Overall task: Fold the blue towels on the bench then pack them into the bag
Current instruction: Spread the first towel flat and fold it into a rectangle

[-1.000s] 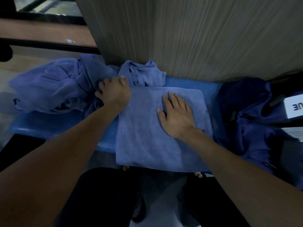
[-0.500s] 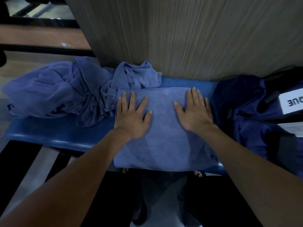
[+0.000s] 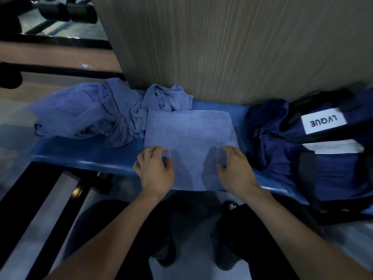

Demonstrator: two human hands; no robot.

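On the far left the floor (image 3: 18, 122) shows past the end of the blue bench (image 3: 80, 156); that end of the bench has a bare strip along its near edge; a messy pile of blue towels (image 3: 80, 114) sits on the left part of the bench, bunched up and reaching to the back edge by the wooden wall (image 3: 222, 47); the pile touches the left side of the folded towel (image 3: 189, 134), so there is no gap on that side.

The folded towel lies flat in the middle of the bench; its far edge is near the wall and its near edge hangs a little over the front of the bench, above the person's dark trousers (image 3: 181, 229); the left hand (image 3: 155, 172) is at the towel's near left corner with its fingers curled down onto the cloth; I cannot tell if it is pinching the edge or just pressing; the right hand (image 3: 236, 170) is at the near right part of the towel with its fingers curled too, and again I cannot tell if it grips.

Right of the towel is a thin strip of bare bench; then the dark blue bag (image 3: 282, 148) sits on the right end, just beside the towel; it has a white label (image 3: 321, 121).
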